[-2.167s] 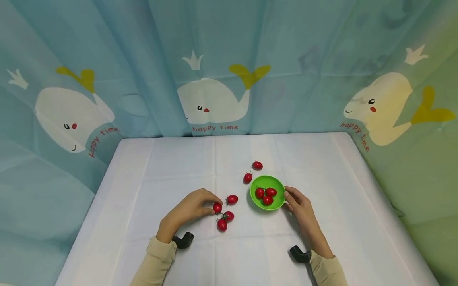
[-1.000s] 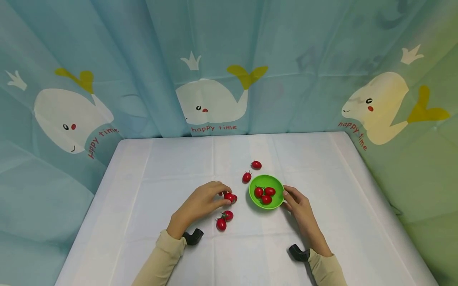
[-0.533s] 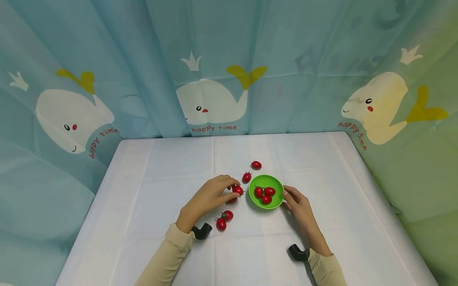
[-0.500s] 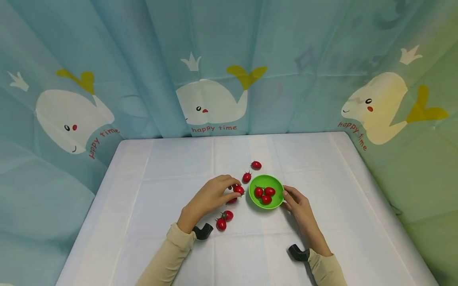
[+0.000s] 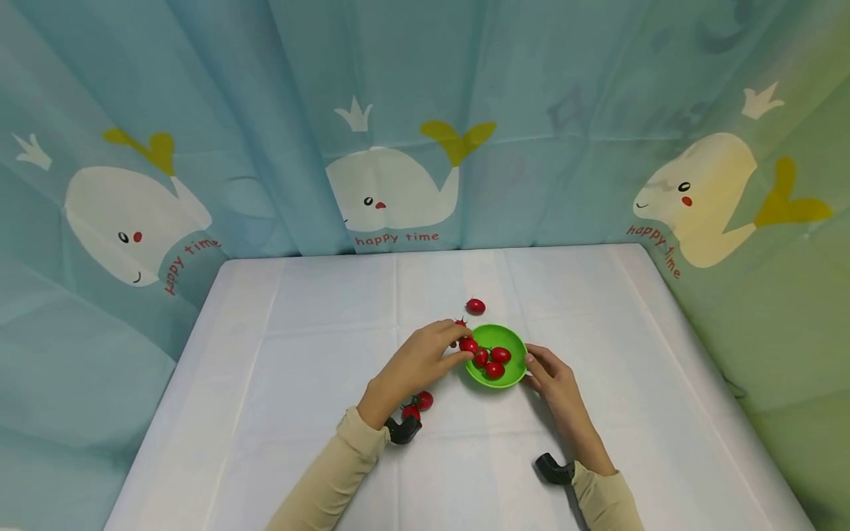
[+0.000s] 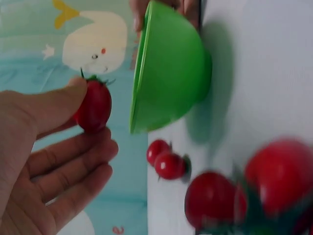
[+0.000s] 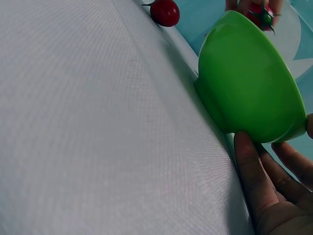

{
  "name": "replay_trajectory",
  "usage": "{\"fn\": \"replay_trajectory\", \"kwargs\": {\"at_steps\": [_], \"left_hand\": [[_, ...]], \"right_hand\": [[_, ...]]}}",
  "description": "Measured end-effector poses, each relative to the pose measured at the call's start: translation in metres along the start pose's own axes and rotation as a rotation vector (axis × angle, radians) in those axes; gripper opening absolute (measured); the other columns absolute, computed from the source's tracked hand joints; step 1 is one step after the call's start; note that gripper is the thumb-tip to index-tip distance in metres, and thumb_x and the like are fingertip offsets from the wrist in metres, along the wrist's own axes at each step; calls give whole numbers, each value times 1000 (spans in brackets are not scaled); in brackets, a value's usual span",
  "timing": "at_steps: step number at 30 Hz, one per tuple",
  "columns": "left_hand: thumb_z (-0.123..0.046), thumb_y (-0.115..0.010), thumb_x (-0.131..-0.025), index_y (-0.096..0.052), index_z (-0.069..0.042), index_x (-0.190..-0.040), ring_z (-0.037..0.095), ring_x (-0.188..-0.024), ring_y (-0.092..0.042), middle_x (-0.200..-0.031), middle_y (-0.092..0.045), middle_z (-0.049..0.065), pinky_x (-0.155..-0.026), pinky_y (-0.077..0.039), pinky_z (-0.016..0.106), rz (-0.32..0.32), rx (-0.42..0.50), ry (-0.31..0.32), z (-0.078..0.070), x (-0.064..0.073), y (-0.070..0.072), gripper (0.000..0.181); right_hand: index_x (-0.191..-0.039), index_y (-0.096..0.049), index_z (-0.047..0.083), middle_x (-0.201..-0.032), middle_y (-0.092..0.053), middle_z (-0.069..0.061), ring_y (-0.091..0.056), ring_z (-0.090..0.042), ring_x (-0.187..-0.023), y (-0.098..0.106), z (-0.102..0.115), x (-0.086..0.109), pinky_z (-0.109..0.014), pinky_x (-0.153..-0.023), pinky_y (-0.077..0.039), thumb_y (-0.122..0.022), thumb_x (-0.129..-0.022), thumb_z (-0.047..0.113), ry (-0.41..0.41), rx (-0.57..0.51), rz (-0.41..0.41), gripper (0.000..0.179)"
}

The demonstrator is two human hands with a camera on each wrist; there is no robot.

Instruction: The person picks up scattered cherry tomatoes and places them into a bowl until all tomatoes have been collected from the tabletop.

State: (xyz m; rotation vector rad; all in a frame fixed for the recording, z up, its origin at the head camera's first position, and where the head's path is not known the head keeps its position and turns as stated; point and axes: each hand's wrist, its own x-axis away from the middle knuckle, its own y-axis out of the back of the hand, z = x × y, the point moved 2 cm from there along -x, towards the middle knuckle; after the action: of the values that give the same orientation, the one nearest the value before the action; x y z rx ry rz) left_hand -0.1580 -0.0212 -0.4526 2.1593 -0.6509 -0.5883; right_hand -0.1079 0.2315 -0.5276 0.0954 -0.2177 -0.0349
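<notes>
My left hand (image 5: 423,361) pinches a red cherry tomato (image 6: 94,106) between thumb and fingers, beside the left rim of a green bowl (image 5: 514,375). The held tomato's green stem end shows in the left wrist view. Three cherry tomatoes (image 5: 494,370) lie inside the bowl. My right hand (image 5: 556,383) grips the bowl's right side, thumb at the rim and fingers against the outer wall near its base, as the right wrist view (image 7: 276,196) shows. The bowl stands upright on the white-covered table.
Behind the bowl lies one cherry tomato (image 5: 475,306), with another (image 5: 461,323) partly hidden by my left fingers. Two more (image 5: 424,400) lie near my left wrist, partly covered by its black camera mount (image 5: 403,429). A whale-print curtain (image 5: 265,147) hangs around the table.
My left hand has picked up a cherry tomato from the left group and carried it right and away from me to the bowl's rim. The right hand and bowl stay in place.
</notes>
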Motion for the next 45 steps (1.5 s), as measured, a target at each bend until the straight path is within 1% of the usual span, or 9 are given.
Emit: {"fn": "replay_trajectory", "kwargs": {"at_steps": [7,15,20,25,31,34,38,41,45], "left_hand": [[-28,-75,-98,-71,-11,-122,19,-102,-69,-114,-71,4,-92,-59,31,-18,-31,46,-12,-7,-12,30],[-30,-73,-99,-71,-9,-122,14,-91,-65,-107,-71,4,-84,-58,25,-39,-110,61,-20,-16,-24,30],[-29,-73,-100,-72,-8,-119,15,-89,-66,-104,-71,5,-83,-58,27,-62,-197,27,-23,-21,-29,29],[-32,-70,-101,-71,-9,-119,17,-94,-66,-104,-71,4,-89,-57,29,-69,-297,-16,-24,-24,-33,29],[-34,-70,-100,-71,-9,-121,18,-100,-67,-107,-72,3,-95,-57,29,-67,-362,-44,-24,-27,-38,32],[-35,-69,-101,-72,-10,-120,18,-99,-67,-106,-72,3,-93,-58,29,-59,-427,-68,-23,-30,-41,32],[-36,-69,-101,-72,-12,-114,16,-93,-67,-101,-72,1,-87,-58,29,-57,-517,-89,-23,-33,-44,27],[-36,-70,-101,-72,-13,-111,15,-90,-67,-99,-72,0,-84,-57,27,-50,-553,-87,-23,-35,-46,25],[-37,-68,-102,-72,-13,-112,14,-89,-67,-101,-73,-1,-83,-57,25,-18,-587,-81,-25,-36,-49,26]], "right_hand": [[-149,-51,-1,-152,-52,-22,-61,9,-113,-1,0,1,-14,-93,-56,-55,-110,30,-11,3,-2,50],[-148,-51,-1,-151,-52,-22,-62,9,-112,0,-1,1,-14,-92,-56,-55,-109,33,-5,20,-11,52],[-148,-51,-2,-150,-52,-22,-62,8,-112,1,-2,1,-15,-92,-56,-56,-109,34,-5,25,-13,53],[-149,-50,-2,-152,-52,-23,-61,9,-112,0,-1,2,-14,-92,-56,-56,-109,34,-1,27,-9,53],[-148,-50,-2,-151,-51,-23,-62,8,-112,0,-1,3,-15,-93,-56,-55,-110,33,3,22,-3,52],[-148,-51,-3,-149,-52,-22,-63,6,-111,0,-1,3,-15,-91,-57,-55,-110,33,8,22,-5,52],[-147,-51,-3,-149,-52,-23,-63,5,-111,0,-1,2,-15,-92,-57,-55,-110,32,18,13,-2,52],[-148,-50,-3,-150,-52,-24,-63,5,-111,-1,-1,2,-15,-92,-57,-55,-110,31,17,15,0,52],[-148,-50,-3,-151,-51,-23,-62,7,-112,-1,-1,1,-14,-92,-56,-55,-110,33,3,28,-2,52]]}}
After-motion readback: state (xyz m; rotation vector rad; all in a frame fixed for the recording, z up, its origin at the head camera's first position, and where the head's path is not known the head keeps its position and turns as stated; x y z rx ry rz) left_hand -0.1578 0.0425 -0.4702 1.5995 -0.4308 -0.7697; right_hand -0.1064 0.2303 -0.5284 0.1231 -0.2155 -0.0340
